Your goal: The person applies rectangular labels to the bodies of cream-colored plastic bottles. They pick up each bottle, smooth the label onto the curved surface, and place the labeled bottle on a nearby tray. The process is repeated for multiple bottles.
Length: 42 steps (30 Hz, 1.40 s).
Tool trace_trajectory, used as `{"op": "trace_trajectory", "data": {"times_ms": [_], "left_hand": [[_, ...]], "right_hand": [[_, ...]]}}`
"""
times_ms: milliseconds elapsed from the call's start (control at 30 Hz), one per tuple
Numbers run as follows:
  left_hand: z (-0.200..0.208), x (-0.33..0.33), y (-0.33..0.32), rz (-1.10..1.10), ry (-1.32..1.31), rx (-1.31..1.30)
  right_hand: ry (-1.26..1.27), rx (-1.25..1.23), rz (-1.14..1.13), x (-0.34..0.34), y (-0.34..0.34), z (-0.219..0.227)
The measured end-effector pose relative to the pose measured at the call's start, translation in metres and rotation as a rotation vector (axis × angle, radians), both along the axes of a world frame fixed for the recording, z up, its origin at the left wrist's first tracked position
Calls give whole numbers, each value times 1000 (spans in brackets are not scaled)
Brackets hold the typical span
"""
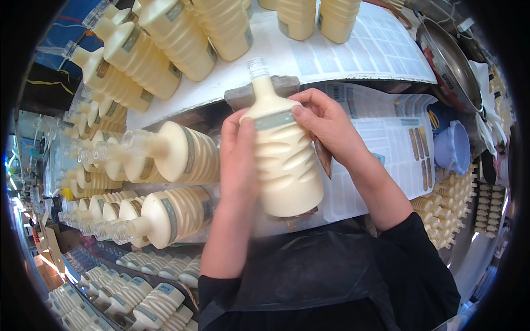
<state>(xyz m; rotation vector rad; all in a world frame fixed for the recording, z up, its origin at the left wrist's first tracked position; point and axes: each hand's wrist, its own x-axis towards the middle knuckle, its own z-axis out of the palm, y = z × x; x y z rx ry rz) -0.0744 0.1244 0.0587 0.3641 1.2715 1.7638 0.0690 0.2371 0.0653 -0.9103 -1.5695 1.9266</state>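
Note:
A cream-coloured bottle (287, 171) with wavy ribs and a clear threaded neck rests tilted in front of me, its neck pointing away. Across its shoulder runs a grey-green label strip (273, 121). My left hand (238, 146), slightly blurred, grips the bottle's left side with the thumb by the strip's left end. On the other side my right hand (323, 118) has its thumb pressed on the strip's right end and its fingers curled round the shoulder. A brown pointed piece (323, 158) sticks out beneath my right palm; I cannot tell whether it is held. Behind the neck sits a grey block (243, 97).
More cream bottles (190, 151) lie at the left, and others stand on a white board (265, 49) at the far side. Label sheets (381, 143) cover the table at right. Beyond are a lilac bucket (454, 148) and a round metal pan (450, 60).

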Motion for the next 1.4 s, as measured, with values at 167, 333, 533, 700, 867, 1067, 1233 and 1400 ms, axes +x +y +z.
{"op": "trace_trajectory", "data": {"times_ms": [167, 333, 533, 700, 867, 1067, 1233, 1400], "left_hand": [[4, 0, 0, -38, 44, -23], [9, 0, -2, -6, 80, -18], [1, -4, -2, -64, 132, 80], [1, -7, 0, -99, 266, -45], [-13, -9, 1, -59, 91, 62], [-16, -10, -1, -12, -92, 131], [-4, -3, -2, 38, -136, 97], [1, 2, -5, 23, -238, 155]], "right_hand": [[-62, 9, -41, 0, -3, 7], [72, -73, -111, 29, 31, -4], [46, 314, -185, 0, -7, 45], [-166, 790, -251, -9, -36, 27], [-119, 494, -391, 15, -24, -14], [-47, 980, -416, 13, -26, 9], [115, 1483, -90, 1, -45, 26], [38, 1643, -85, -13, -46, 44]]}}
